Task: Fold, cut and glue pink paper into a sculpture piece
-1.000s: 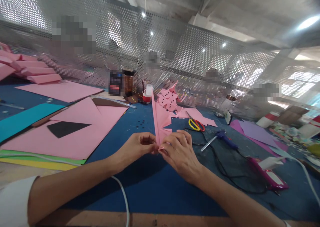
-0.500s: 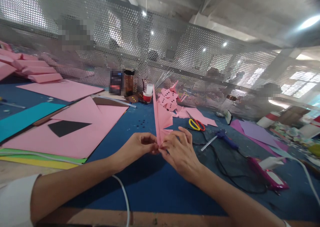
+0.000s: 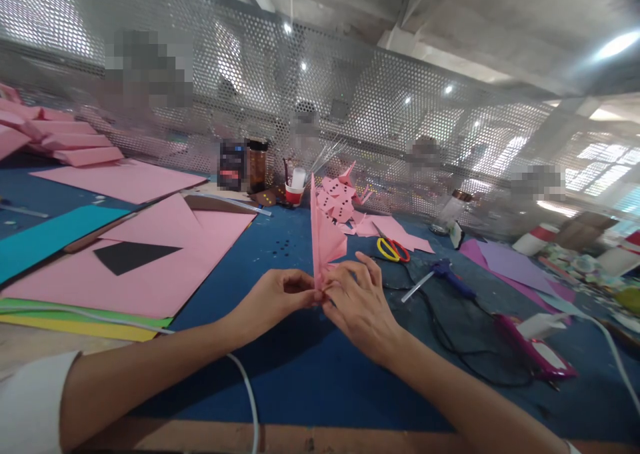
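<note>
Between my two hands stands a folded piece of pink paper (image 3: 327, 237), pleated and upright, its folds fanning out to the right. My left hand (image 3: 283, 294) pinches its lower end from the left with thumb and fingertips. From the right, my right hand (image 3: 357, 301) presses its thumb and fingers on the same lower end; the exact grip is partly hidden. Behind the paper sits a pile of pink folded shapes with black dots (image 3: 337, 197). Scissors with yellow and red handles (image 3: 393, 249) lie just beyond my right hand.
A blue glue gun (image 3: 453, 281) with its cord and a magenta device (image 3: 537, 351) lie at right. Pink sheets (image 3: 150, 287) with a black piece (image 3: 133, 257) cover the left. A red and white cup (image 3: 295, 193) and a jar (image 3: 257, 167) stand before the mesh partition (image 3: 350, 94).
The pink paper has turned slightly, its top shifting a little right and its folds drawing closer together. Both hands stay at its lower end.
</note>
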Demonstrator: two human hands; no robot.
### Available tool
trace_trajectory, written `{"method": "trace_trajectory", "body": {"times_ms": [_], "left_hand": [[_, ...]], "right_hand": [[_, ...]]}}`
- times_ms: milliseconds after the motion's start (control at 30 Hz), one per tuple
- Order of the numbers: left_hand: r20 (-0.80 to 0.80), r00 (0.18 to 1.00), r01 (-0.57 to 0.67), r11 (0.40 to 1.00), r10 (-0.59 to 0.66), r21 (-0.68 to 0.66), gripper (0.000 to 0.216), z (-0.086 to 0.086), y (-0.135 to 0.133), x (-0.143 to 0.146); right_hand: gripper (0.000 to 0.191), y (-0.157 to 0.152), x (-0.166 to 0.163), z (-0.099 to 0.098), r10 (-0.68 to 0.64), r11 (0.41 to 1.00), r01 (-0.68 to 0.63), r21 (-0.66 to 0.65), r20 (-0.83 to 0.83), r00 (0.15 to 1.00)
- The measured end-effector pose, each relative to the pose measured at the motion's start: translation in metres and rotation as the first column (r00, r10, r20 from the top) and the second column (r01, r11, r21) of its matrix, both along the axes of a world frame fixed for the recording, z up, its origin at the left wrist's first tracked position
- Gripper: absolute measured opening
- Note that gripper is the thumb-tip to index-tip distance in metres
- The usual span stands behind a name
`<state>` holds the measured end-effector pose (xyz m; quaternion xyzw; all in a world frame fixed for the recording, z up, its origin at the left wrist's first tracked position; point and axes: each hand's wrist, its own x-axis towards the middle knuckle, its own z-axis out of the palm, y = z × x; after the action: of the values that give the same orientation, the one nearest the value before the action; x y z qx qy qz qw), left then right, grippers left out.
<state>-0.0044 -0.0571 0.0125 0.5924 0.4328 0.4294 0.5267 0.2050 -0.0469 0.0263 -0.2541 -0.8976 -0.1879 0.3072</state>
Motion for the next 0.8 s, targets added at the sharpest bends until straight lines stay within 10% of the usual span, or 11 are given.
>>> {"method": "trace_trajectory", "body": {"times_ms": [533, 667, 800], "left_hand": [[0.043, 0.995, -0.090, 0.995, 0.088, 0.038, 0.033, 0.010, 0.004, -0.003], [0.074, 0.989, -0.133, 0.990, 0.130, 0.037, 0.032, 0.017, 0.002, -0.006], [0.093, 0.987, -0.131, 0.991, 0.128, 0.027, 0.032, 0.021, -0.002, -0.006]], "right_hand": [[0.010, -0.009, 0.004, 0.007, -0.050, 0.995, 0.059, 0.077, -0.113, 0.992], [0.022, -0.006, 0.004, 0.003, -0.087, 0.975, 0.025, -0.222, -0.278, 0.957], [0.010, -0.002, -0.002, -0.002, -0.163, 0.754, -0.151, -0.640, -0.405, 0.900]]}}
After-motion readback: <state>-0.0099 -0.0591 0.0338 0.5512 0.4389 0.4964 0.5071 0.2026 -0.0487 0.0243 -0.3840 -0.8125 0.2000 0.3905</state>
